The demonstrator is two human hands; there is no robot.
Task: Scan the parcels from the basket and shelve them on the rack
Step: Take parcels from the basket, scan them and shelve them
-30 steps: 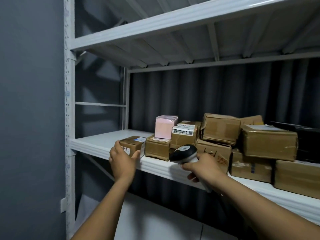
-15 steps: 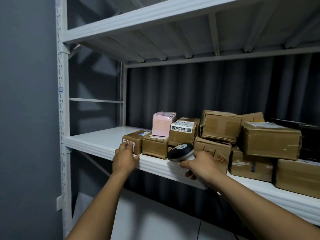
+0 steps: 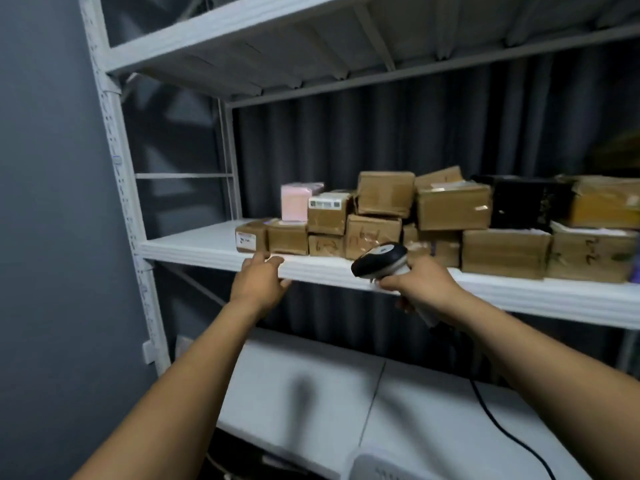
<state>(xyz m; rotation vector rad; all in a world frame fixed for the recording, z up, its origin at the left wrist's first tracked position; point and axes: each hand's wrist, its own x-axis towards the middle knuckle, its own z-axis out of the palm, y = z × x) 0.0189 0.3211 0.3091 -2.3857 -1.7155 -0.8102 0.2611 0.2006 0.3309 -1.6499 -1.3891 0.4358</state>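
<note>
A small brown parcel [image 3: 251, 239] with a white label stands at the left end of a row of cardboard parcels [image 3: 381, 216] on the white rack shelf [image 3: 194, 245]. My left hand [image 3: 258, 282] hovers just in front of and below it, at the shelf's front edge, fingers relaxed and holding nothing. My right hand [image 3: 420, 284] grips the handle of a black and white barcode scanner [image 3: 379, 259], whose head points left along the shelf front. A pink box [image 3: 294, 202] sits on top of the row.
A black box [image 3: 519, 202] sits among the parcels at the right. An upper shelf [image 3: 242, 26] hangs overhead. Below lies a white lower surface [image 3: 346, 393] with a black cable [image 3: 502, 420] across it. The rack's white upright post [image 3: 117, 188] and a grey wall [image 3: 45, 202] stand at the left.
My left hand has let go of the small brown parcel and drawn back to the shelf edge. The view has swung right and down; the scanner stays in my right hand.
</note>
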